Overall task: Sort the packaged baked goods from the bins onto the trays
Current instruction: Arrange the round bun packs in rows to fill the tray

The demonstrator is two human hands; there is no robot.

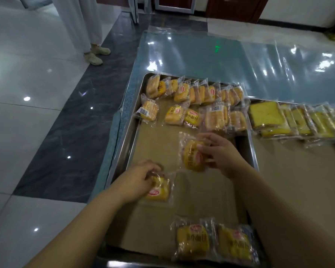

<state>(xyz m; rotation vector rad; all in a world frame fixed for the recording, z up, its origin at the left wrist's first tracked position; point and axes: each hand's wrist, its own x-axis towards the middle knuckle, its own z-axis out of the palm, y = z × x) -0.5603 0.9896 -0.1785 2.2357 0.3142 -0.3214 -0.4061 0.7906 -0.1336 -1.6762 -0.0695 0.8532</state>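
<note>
A steel tray (132,130) lined with brown paper carries rows of small packaged yellow buns (193,93) along its far end. My left hand (137,179) grips one wrapped bun (159,189) low over the tray's left side. My right hand (221,152) holds another wrapped bun (193,156) above the tray's middle. Two more packaged buns (213,241) lie at the tray's near edge. A second tray (298,161) to the right bears overlapping packaged yellow cake slices (290,120).
The trays sit on a table under a glossy clear plastic sheet (211,55). Shiny tiled floor (37,113) lies to the left. A person in white trousers and pale shoes (96,54) stands at the far left.
</note>
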